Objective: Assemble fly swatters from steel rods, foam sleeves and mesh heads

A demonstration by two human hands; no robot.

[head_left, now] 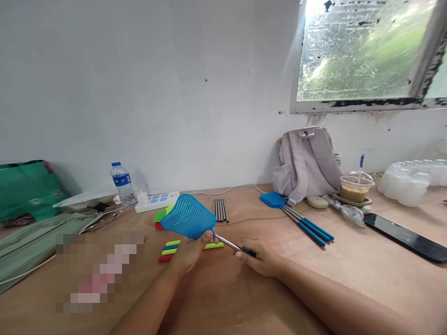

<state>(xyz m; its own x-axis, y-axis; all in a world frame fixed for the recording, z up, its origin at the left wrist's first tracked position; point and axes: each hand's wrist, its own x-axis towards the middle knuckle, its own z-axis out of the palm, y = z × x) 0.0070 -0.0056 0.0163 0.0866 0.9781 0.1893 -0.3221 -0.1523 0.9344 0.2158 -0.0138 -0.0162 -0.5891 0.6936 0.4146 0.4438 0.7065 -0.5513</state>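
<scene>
Flyswatter [191, 217] in left hand [194, 249] and right hand [260, 257], above table [216, 300]

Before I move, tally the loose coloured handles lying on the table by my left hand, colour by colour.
Yellow handles: 2
Blue handle: 1
Red handle: 1
Total: 4, counted by the ends showing left of your left hand; that hand covers part of the row.
</scene>
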